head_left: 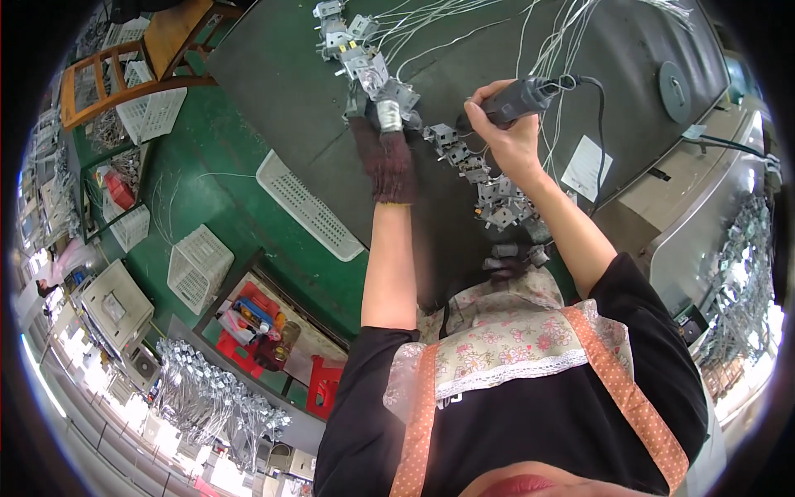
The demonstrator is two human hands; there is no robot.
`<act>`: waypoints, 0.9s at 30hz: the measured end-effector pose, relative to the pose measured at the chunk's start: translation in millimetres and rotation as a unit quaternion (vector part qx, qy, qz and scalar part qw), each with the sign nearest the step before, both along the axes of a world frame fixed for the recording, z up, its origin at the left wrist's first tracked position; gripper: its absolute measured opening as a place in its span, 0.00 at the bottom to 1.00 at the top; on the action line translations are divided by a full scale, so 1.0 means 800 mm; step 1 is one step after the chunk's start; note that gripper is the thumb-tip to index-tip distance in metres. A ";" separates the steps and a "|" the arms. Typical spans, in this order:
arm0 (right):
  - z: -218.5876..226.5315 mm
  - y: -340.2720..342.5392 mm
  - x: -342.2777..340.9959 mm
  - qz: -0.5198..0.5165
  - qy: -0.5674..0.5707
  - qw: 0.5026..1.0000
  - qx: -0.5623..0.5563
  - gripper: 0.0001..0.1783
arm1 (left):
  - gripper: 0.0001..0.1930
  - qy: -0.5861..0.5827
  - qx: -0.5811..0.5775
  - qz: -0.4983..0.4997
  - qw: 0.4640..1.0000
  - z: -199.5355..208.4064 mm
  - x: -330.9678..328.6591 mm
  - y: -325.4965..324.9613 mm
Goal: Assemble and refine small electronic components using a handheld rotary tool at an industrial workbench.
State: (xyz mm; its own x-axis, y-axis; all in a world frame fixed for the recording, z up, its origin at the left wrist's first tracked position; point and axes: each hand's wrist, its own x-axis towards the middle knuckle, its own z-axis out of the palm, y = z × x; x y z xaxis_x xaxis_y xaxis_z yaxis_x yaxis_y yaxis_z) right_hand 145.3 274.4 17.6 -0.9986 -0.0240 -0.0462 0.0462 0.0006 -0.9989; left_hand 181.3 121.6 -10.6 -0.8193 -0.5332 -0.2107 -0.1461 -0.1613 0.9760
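Note:
My left hand wears a dark maroon knitted glove with white wrap round a finger. It reaches to the far part of the dark worktable, its fingertips closed at a small grey metal part among several like it. The exact grip is partly hidden. In my right hand is a dark electric screwdriver with a black cord, lying nearly level and tip toward the left. A row of similar metal parts runs from between my hands toward my body. Thin white wires trail from the far parts.
The worktable has a paper sheet and a round dark disc at its right. White plastic baskets and a wooden chair stand left on the green floor. Red stool and a tool shelf are lower left.

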 end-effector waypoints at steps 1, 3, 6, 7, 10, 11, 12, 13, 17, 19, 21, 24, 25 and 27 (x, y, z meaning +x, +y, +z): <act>0.000 0.003 -0.001 0.005 -0.011 1.000 0.004 0.07 | 0.22 -0.058 -0.048 -0.008 0.997 0.004 -0.004 -0.002; 0.000 0.006 -0.001 0.015 -0.033 0.999 0.009 0.10 | 0.22 -0.111 -0.201 -0.081 0.970 0.020 0.001 -0.007; -0.002 0.010 -0.001 -0.005 -0.026 1.000 0.009 0.07 | 0.22 -0.245 -0.516 -0.239 0.786 0.036 0.006 -0.011; -0.002 0.010 -0.002 -0.016 -0.016 0.999 0.025 0.06 | 0.22 -0.243 -0.517 -0.240 0.785 0.038 0.010 -0.014; -0.006 0.011 -0.003 -0.017 -0.013 1.000 0.016 0.07 | 0.31 -0.117 -0.293 -0.058 0.947 0.039 0.014 -0.021; -0.004 0.012 -0.002 -0.018 -0.014 1.000 0.015 0.07 | 0.31 -0.117 -0.293 -0.058 0.947 0.040 0.009 -0.019; -0.001 0.013 -0.001 -0.007 -0.033 0.999 0.011 0.08 | 0.34 -0.080 -0.414 -0.011 0.907 0.041 0.001 -0.015; -0.001 0.013 -0.002 0.005 -0.051 0.999 0.008 0.12 | 0.37 -0.041 -0.526 0.038 0.849 0.039 -0.010 -0.012; -0.003 0.012 0.000 0.003 -0.044 0.999 0.005 0.12 | 0.42 -0.126 -0.464 0.005 0.877 0.039 -0.042 -0.049; 0.001 0.010 -0.001 -0.017 -0.022 1.000 -0.007 0.07 | 0.37 -0.225 -0.430 -0.074 0.871 0.039 -0.045 -0.049; 0.001 0.009 -0.003 -0.006 -0.041 0.999 -0.020 0.09 | 0.31 -0.254 -0.486 -0.145 0.823 0.047 -0.047 -0.029; -0.002 0.014 -0.004 -0.003 -0.061 0.998 -0.013 0.12 | 0.30 -0.183 -0.488 -0.110 0.847 0.045 -0.053 -0.028; -0.004 0.014 -0.004 -0.002 -0.065 0.998 -0.001 0.12 | 0.30 -0.083 -0.466 -0.065 0.879 0.042 -0.052 -0.034; -0.003 0.015 -0.005 -0.021 -0.034 0.999 -0.018 0.07 | 0.31 -0.019 -0.448 -0.071 0.891 0.036 -0.058 -0.048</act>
